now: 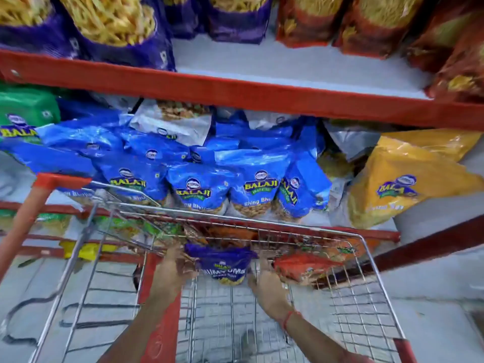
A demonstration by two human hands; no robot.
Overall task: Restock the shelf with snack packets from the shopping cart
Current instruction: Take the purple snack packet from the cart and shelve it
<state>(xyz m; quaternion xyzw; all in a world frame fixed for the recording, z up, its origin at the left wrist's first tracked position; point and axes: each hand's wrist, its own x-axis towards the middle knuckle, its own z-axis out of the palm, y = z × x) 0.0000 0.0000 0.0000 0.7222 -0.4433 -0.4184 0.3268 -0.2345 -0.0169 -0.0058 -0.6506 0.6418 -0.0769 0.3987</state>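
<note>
A purple snack packet (225, 263) hangs upright inside the wire shopping cart (366, 297), held between both hands. My left hand (171, 273) grips its left edge. My right hand (267, 281) grips its right edge; a red thread circles that wrist. A red snack packet (306, 267) lies in the cart's far right corner, just right of my right hand. The shelf (235, 99) stands directly beyond the cart, its middle level packed with blue packets (199, 189). The picture is blurred.
Purple packets (112, 30) and red packets (366, 24) stand on the upper shelf with a bare gap (262, 61) between them. A yellow packet (403, 179) leans at the middle shelf's right, a green packet (23, 113) at its left. The cart's red handle (23, 221) rises at left.
</note>
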